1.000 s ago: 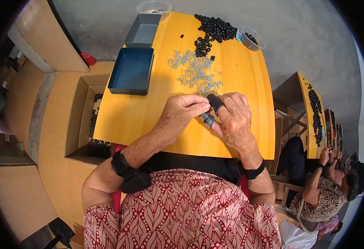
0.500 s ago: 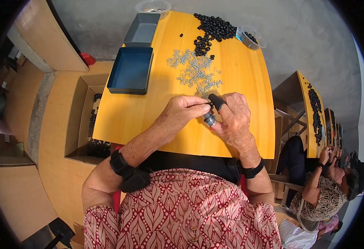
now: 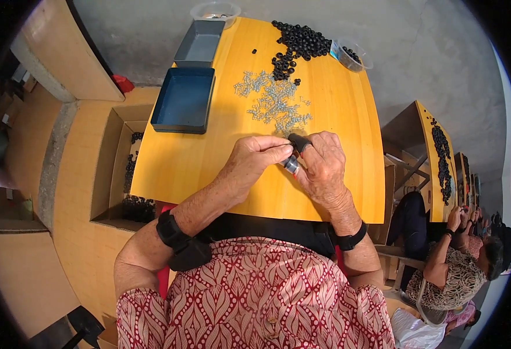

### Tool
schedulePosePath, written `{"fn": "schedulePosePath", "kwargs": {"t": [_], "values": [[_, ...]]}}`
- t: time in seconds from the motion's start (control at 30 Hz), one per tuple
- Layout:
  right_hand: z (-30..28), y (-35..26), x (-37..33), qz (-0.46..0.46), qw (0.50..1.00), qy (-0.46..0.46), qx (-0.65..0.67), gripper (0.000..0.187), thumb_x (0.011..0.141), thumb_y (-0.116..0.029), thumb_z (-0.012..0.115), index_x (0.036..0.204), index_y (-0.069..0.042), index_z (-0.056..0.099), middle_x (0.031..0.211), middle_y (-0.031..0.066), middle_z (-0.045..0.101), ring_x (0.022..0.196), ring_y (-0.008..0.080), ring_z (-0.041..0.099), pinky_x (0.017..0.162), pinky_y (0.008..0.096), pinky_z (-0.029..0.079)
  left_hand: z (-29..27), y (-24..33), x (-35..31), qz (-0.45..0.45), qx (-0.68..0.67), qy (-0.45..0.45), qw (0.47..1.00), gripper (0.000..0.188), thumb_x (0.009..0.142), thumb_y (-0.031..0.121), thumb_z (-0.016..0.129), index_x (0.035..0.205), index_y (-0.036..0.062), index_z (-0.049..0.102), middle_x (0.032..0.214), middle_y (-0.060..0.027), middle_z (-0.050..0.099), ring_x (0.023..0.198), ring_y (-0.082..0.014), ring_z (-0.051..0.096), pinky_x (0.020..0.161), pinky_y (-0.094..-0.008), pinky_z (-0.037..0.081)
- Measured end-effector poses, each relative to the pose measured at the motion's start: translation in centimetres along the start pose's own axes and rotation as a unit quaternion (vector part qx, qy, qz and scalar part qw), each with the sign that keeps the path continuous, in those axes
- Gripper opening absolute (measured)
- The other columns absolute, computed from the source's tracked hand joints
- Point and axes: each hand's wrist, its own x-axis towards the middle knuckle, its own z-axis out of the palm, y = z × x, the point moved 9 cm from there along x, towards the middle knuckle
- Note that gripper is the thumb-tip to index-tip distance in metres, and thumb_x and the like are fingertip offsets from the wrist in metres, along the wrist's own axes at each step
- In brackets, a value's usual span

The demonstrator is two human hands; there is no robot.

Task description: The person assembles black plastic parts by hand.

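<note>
Over the near middle of the wooden table (image 3: 174,174), my two hands meet fingertip to fingertip. My left hand (image 3: 254,156) pinches a small black part (image 3: 291,145) between thumb and forefinger. My right hand (image 3: 326,167) closes on the same spot from the other side, with dark covers around its forefinger and thumb. Most of the part is hidden by the fingers. Just beyond my hands lies a loose spread of small clear, silvery pieces (image 3: 276,104). Farther back is a heap of black ring-shaped parts (image 3: 305,42).
A dark blue tray (image 3: 156,110) and a grey tray (image 3: 217,35) stand on the table's left. Clear plastic tubs (image 3: 367,63) sit at the back. A cardboard box (image 3: 107,168) with black parts is left of the table. Another person (image 3: 450,273) sits at the right.
Both hands have shifted very slightly left while staying together. My right forefinger has tipped closer to my left fingertips. The trays and heaps are unchanged.
</note>
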Motion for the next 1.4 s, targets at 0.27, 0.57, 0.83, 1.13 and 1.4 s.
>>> {"fn": "schedulePosePath", "kwargs": {"t": [0.27, 0.57, 0.83, 1.13, 1.4], "values": [[-1.1, 0.6, 0.0, 0.018, 0.999, 0.04, 0.026, 0.029, 0.063, -0.015, 0.079, 0.083, -0.002, 0.064, 0.077, 0.0099, 0.057, 0.072, 0.0281, 0.057, 0.068, 0.0388, 0.045, -0.6, 0.8, 0.2, -0.001, -0.003, 0.028, 1.0, 0.03, 0.096, 0.028, 0.055, 0.106, 0.0003, 0.063, 0.099, -0.0047, 0.065, 0.093, -0.0105, 0.058, 0.085, -0.0244, 0.044], [-0.2, -0.5, 0.2, 0.01, 0.998, 0.043, 0.055, 0.024, 0.06, -0.015, 0.077, 0.075, -0.004, 0.062, 0.072, 0.008, 0.056, 0.07, 0.0268, 0.056, 0.066, 0.0384, 0.043, 0.2, 1.1, 0.1, 0.043, 0.016, 0.033, 0.998, 0.037, 0.101, 0.031, 0.046, 0.115, -0.0003, 0.059, 0.105, -0.0074, 0.063, 0.101, -0.0128, 0.058, 0.092, -0.0276, 0.043], [0.9, -1.2, 0.0, -0.006, 0.994, 0.054, 0.092, 0.019, 0.054, -0.008, 0.07, 0.068, -0.003, 0.058, 0.075, 0.0104, 0.057, 0.072, 0.0285, 0.057, 0.067, 0.039, 0.044, 1.6, 0.7, 0.2, 0.068, 0.004, 0.02, 0.998, 0.05, 0.104, 0.036, 0.032, 0.12, -0.0046, 0.056, 0.113, -0.0091, 0.059, 0.107, -0.014, 0.053, 0.097, -0.0282, 0.04], [0.0, -1.1, 0.4, -0.031, 0.989, 0.094, 0.106, 0.021, 0.056, -0.01, 0.071, 0.068, -0.003, 0.055, 0.072, 0.0107, 0.054, 0.069, 0.0294, 0.055, 0.065, 0.0398, 0.044, 1.9, 2.2, 0.0, 0.088, 0.008, 0.03, 0.996, 0.05, 0.104, 0.038, 0.033, 0.117, -0.0033, 0.058, 0.108, -0.0098, 0.061, 0.105, -0.0152, 0.055, 0.096, -0.0293, 0.042], [-1.4, 0.1, 0.5, -0.025, 0.996, 0.083, -0.01, 0.026, 0.062, -0.016, 0.075, 0.067, -0.005, 0.052, 0.07, 0.0094, 0.048, 0.068, 0.0293, 0.051, 0.067, 0.0406, 0.043, 0.1, 0.9, 0.3, 0.02, 0.078, -0.01, 0.997, 0.029, 0.092, 0.024, 0.062, 0.107, -0.0003, 0.063, 0.098, -0.0037, 0.065, 0.092, -0.0106, 0.058, 0.086, -0.0257, 0.045]]}}
